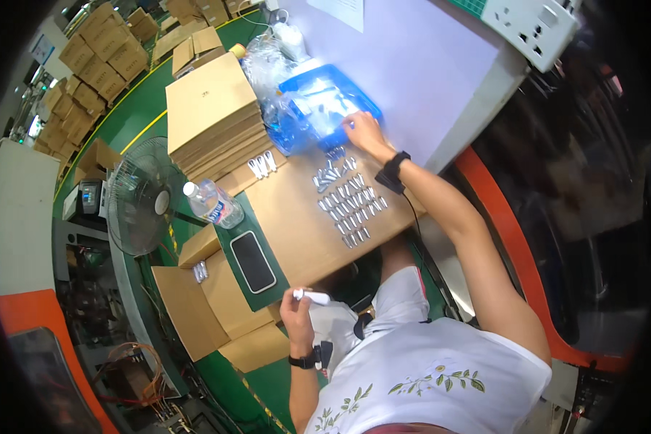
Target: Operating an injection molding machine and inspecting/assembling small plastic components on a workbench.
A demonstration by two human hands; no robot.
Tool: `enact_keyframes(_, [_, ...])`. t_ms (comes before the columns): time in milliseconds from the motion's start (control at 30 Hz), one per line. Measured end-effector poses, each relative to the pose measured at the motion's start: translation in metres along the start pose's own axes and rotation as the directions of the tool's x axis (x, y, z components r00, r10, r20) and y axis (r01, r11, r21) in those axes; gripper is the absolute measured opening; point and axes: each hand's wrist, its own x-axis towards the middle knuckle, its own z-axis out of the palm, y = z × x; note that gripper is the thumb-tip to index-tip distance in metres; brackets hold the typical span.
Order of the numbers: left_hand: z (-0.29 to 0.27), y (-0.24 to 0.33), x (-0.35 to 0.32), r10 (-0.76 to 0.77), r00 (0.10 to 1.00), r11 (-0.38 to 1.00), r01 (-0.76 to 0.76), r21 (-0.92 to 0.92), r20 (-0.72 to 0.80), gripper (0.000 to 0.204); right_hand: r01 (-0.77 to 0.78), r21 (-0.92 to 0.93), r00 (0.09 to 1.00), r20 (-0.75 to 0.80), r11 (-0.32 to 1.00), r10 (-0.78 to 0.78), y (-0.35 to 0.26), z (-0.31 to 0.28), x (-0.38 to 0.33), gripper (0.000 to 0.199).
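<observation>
Near the table's front edge, my left hand (296,317) is closed around a small white tube-shaped piece (316,297), whose rounded end sticks out to the right. My right hand (365,133) reaches over the near right side of a blue plastic bin (372,106), its fingers bent together. Whatever is between those fingers is too small to make out. Clear and whitish plastic material lies in the bin. Below it, several small silvery pieces (353,204) lie in rows on a brown cardboard sheet (289,224), with a looser heap nearest the bin. A few white pieces (262,165) lie side by side farther left.
A tall stack of flat cardboard (210,108) stands at the back left beside clear plastic bags (264,69). A water bottle (215,205) and a phone (253,262) rest on the green surface. Left of them are an open carton (188,311) and a fan (145,195).
</observation>
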Motion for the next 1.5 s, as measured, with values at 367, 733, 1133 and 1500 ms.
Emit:
enact_keyframes(367, [-0.018, -0.01, 0.015, -0.068, 0.983, 0.998, 0.069, 0.002, -0.172, 0.02, -0.337, -0.208, 0.785, 0.477, 0.918, 0.396, 0.019, 0.078, 0.115, 0.039])
enact_keyframes(733, [-0.008, -0.008, 0.019, -0.075, 0.988, 0.997, 0.072, -0.027, -0.134, 0.017, -0.303, -0.179, 0.826, 0.439, 0.936, 0.352, 0.034, 0.07, 0.113, 0.033])
enact_keyframes(1133, [0.027, 0.031, 0.007, 0.119, 0.978, 0.979, -0.144, 0.144, 0.17, 0.02, -0.055, 0.535, 0.998, 0.02, 0.843, 0.053, -0.005, -0.036, -0.031, 0.029])
enact_keyframes(1500, [0.104, 0.045, -0.004, -0.024, 0.901, 0.998, 0.045, -0.038, 0.433, 0.024, 0.205, 0.668, 0.961, 0.002, 0.716, -0.277, -0.09, -0.124, -0.24, 0.011])
